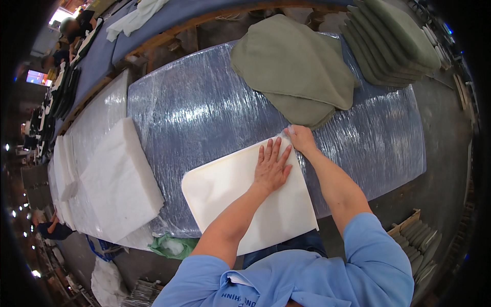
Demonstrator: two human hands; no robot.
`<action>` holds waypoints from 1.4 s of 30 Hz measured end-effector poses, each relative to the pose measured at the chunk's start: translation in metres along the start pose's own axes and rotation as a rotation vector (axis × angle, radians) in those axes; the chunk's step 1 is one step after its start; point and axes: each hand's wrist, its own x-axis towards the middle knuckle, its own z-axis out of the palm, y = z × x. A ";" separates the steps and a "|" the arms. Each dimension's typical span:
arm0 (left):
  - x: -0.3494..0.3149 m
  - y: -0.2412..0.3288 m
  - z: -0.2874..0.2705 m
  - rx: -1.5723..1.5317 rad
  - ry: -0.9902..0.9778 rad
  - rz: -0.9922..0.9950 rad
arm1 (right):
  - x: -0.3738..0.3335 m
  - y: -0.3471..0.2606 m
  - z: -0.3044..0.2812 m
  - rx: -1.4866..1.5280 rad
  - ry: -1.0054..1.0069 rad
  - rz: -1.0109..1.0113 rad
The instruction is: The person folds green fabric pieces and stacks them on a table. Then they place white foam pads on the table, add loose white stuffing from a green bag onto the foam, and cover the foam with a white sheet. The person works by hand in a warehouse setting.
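A cream foam cushion pad with a rounded corner lies at the table's near edge, against my body. My left hand rests flat on it, fingers spread, close to its far right corner. At that corner my right hand is closed, with a small tuft of white wadding showing at the fingertips. Just beyond lie overlapping olive-green fabric covers. The table is wrapped in shiny clear plastic film over blue.
White wadding sheets are stacked at the left. Filled olive cushions stand in a row at the far right. A green bag hangs by the near edge. More grey cushions sit low at right. Other people work at the left.
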 end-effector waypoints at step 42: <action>0.094 -0.030 -0.025 -0.252 -0.133 0.142 | -0.231 0.057 -0.043 0.889 0.249 0.777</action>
